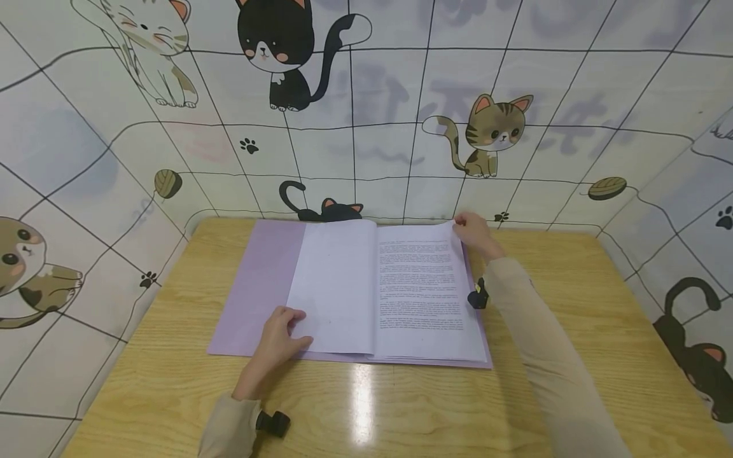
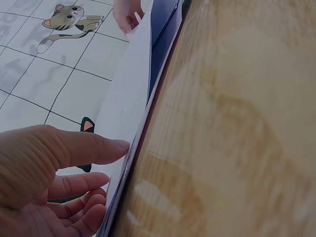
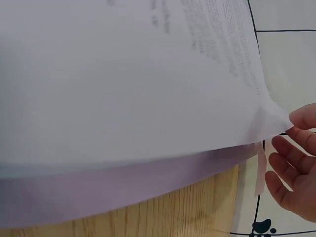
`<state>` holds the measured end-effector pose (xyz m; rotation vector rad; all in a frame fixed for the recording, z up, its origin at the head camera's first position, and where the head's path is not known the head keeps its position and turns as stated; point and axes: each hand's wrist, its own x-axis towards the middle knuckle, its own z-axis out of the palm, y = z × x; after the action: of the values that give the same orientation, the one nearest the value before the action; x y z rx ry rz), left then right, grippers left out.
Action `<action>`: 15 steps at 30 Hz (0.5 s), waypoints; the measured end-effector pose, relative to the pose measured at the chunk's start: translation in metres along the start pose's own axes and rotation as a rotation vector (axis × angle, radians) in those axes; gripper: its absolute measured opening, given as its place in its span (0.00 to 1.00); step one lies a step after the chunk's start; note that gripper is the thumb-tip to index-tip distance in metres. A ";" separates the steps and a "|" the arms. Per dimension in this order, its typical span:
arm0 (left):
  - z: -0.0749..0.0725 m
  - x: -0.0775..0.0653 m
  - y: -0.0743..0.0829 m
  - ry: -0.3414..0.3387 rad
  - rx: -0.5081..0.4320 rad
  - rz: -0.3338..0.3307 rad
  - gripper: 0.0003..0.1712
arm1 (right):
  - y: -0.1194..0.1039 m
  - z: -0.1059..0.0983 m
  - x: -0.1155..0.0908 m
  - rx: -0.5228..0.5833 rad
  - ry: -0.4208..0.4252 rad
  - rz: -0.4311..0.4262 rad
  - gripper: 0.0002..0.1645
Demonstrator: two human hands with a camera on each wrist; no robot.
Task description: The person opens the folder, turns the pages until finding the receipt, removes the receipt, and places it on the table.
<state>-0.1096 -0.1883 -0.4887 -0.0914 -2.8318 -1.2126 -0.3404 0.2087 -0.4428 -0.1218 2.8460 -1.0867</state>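
A folder with a light purple cover lies open on the wooden table, with white sheets inside. Its left page looks blank, while the right page carries printed text. At the top right corner, my right hand pinches the printed sheet between thumb and fingers; in the right wrist view that corner is lifted off the purple cover. My left hand rests at the lower left of the blank page, thumb and fingers apart, the thumb touching the paper near its edge.
The wooden table extends in front of the folder and to both sides. Behind it stands a white backdrop with grid lines and cartoon cats. Small black devices are strapped to both wrists. A thin pink strip hangs near the folder's edge.
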 end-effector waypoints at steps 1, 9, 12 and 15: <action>0.000 0.000 0.000 0.001 0.000 0.002 0.24 | 0.000 0.000 0.000 0.000 0.010 -0.002 0.21; -0.001 -0.001 0.002 -0.004 -0.006 0.001 0.25 | 0.001 -0.001 -0.004 0.019 0.041 -0.037 0.17; -0.001 -0.001 0.001 -0.004 -0.002 -0.001 0.24 | -0.001 -0.003 -0.008 0.036 -0.016 -0.058 0.20; -0.001 -0.001 0.001 0.001 0.006 0.003 0.24 | -0.003 -0.003 -0.014 0.072 -0.087 -0.060 0.24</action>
<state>-0.1085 -0.1883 -0.4878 -0.0951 -2.8328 -1.2033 -0.3265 0.2101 -0.4373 -0.2445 2.7393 -1.1636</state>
